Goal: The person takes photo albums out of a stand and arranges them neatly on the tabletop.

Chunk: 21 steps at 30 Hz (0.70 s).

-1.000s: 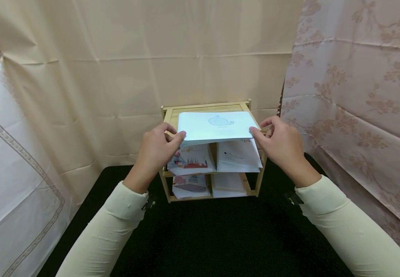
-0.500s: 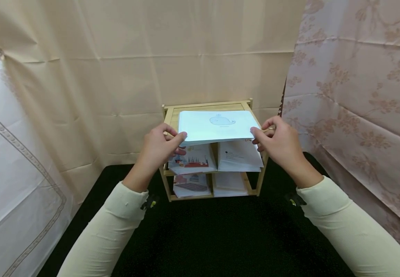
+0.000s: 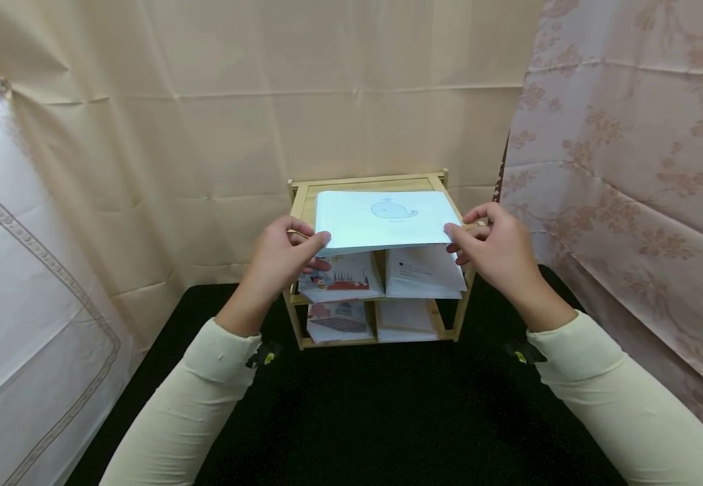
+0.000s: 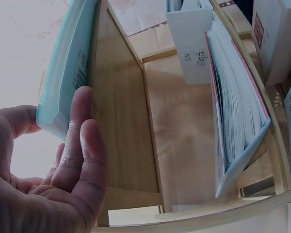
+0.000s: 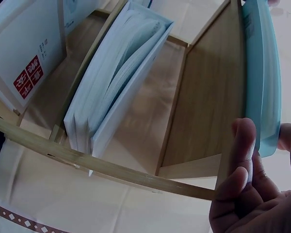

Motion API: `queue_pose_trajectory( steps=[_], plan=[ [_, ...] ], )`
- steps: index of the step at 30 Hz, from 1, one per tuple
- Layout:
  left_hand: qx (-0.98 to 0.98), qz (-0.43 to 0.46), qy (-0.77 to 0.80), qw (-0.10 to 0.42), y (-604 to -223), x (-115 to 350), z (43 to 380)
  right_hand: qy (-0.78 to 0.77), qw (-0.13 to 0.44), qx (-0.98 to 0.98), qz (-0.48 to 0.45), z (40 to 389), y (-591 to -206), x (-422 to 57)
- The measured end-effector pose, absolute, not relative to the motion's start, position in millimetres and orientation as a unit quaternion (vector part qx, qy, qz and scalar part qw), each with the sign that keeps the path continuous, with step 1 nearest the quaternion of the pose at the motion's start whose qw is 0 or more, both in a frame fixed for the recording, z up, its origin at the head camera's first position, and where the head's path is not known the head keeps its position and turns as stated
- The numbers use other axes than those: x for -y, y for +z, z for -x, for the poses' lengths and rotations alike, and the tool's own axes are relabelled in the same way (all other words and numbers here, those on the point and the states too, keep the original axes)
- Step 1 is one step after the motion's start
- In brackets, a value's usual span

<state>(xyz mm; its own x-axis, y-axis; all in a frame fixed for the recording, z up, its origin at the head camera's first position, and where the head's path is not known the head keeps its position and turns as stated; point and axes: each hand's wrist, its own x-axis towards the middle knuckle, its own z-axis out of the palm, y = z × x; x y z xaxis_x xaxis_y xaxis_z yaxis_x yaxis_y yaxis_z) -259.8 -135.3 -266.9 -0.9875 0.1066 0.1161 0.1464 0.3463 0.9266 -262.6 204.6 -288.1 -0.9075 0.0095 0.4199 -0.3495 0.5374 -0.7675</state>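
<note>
A pale blue notebook [image 3: 381,226] with rounded corners and a whale drawing lies over the front of the wooden shelf's top [image 3: 369,184]. My left hand [image 3: 281,253] pinches its near left corner, thumb above and fingers beneath. At the near right corner, my right hand [image 3: 497,246] holds it the same way. Seen from the left wrist, the notebook [image 4: 70,68] shows a barcode on its underside, close to the fingertips. The right wrist view shows its pages edge-on between thumb and fingers.
Below the top, the shelf holds books in two tiers: an illustrated book [image 3: 345,278] and a white book [image 3: 424,273] above, a patterned book [image 3: 339,322] and a white one [image 3: 408,320] below. Dark green cloth [image 3: 387,412] covers the table; curtains [image 3: 236,135] hang behind and beside it.
The head view has shifted slightly, so the shelf sits a little higher and farther right. Several right-hand fingers now show below the notebook's edge. Both hands keep the same corners.
</note>
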Motion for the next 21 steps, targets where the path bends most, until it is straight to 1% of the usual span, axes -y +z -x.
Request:
queue_pose_trajectory(
  steps=[12,21],
  plan=[
    [0.796,0.079,-0.600,0.010,-271.9,137.7,258.1,0.499,0.154,0.848,-0.087,260.3,-289.0,-208.0],
    [0.784,0.065,-0.616,-0.020,-274.0,141.7,256.1,0.517,0.128,0.843,-0.079,255.3,-288.1,-208.2]
  ],
)
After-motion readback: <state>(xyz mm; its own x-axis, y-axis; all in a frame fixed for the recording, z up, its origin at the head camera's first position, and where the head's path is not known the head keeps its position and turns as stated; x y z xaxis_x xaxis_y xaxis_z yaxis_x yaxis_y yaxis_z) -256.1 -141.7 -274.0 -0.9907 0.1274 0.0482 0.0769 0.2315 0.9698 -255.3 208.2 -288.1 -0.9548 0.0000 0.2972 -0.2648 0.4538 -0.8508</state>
